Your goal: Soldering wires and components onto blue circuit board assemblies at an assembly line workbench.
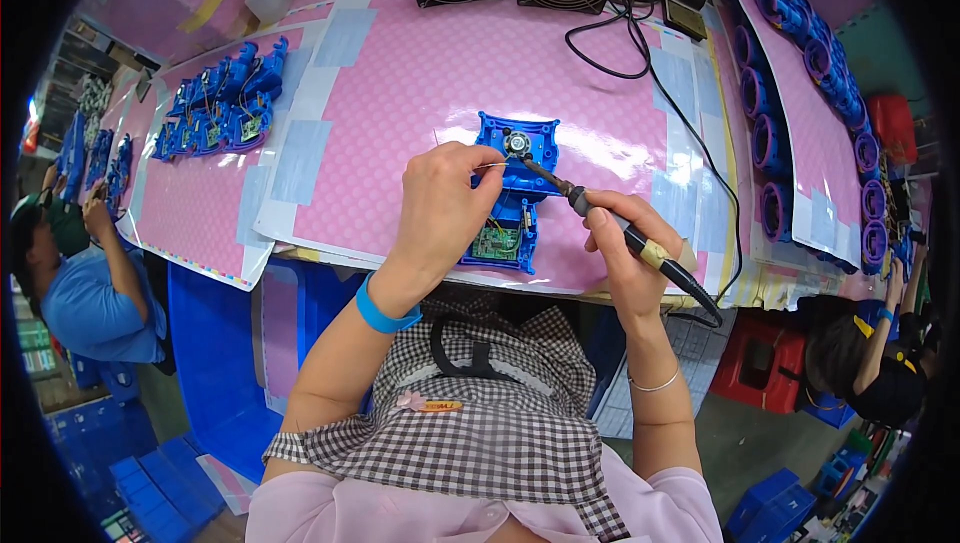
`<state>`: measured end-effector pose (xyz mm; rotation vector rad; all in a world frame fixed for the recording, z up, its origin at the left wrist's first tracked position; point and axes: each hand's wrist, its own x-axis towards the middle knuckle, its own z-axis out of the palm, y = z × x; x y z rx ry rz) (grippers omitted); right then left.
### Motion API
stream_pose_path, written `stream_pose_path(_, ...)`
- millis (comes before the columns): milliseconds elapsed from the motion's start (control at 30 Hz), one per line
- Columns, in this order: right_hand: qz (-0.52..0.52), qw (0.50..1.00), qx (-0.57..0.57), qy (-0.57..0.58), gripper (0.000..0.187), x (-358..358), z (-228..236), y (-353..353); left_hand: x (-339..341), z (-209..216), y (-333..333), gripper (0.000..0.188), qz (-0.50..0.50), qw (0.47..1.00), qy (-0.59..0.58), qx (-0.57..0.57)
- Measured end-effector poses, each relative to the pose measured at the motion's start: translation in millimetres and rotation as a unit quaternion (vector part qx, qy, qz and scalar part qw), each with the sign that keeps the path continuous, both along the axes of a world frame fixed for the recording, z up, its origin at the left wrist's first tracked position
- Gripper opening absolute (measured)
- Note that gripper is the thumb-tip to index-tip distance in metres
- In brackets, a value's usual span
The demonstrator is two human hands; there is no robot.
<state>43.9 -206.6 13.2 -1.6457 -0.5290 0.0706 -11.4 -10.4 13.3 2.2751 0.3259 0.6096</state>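
Here, the left hand's [445, 198] fingers are pinching a thin wire [497, 164] over an open blue plastic housing [520, 183], while the right hand's [635, 253] fingers are gripping a soldering iron [630, 239]. The iron is slanting from lower right to upper left, its tip pointing at the round silver component [517, 145]. The housing is lying near the tabletop's [400, 73] front edge, its long axis running away from that edge. A yellow badge [440, 406] is showing small lettering on the checked apron [480, 453].
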Motion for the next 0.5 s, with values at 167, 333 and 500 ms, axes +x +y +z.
stream_pose_path(167,0.012,1.0,-0.002,-0.011,0.016,1.9,-4.1,1.5,1.1,0.1,0.2,0.014,-0.005,1.0,0.013,0.013)
stream_pose_path(333,0.024,0.999,-0.018,-0.03,0.017,4.2,-6.8,2.2,2.1,1.2,0.6,0.014,-0.005,1.0,0.018,0.015)
stream_pose_path(500,0.01,1.0,-0.007,-0.029,0.017,2.5,1.9,-4.2,2.1,2.0,-0.8,0.013,-0.007,1.0,0.015,0.023)
